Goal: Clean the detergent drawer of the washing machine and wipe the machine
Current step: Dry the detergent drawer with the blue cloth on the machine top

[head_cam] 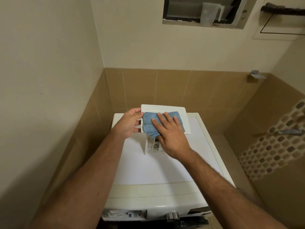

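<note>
The white detergent drawer (165, 108) is out of the machine and stands on end on the washing machine's top (148, 171), its flat front panel facing me. My left hand (130, 123) grips the panel's left edge. My right hand (170, 134) lies flat with spread fingers on a blue cloth (148, 124), pressing it against the panel. The drawer's compartments (152, 145) show below the cloth, partly hidden by my right hand. At the bottom, the empty drawer slot (123, 214) gapes in the machine's front, left of a silver dial (172, 215).
The machine sits in a tiled corner, walls close on the left and behind. A tap (290, 131) and a mosaic strip are on the right wall. A clear jug (210, 13) stands on the window sill high up.
</note>
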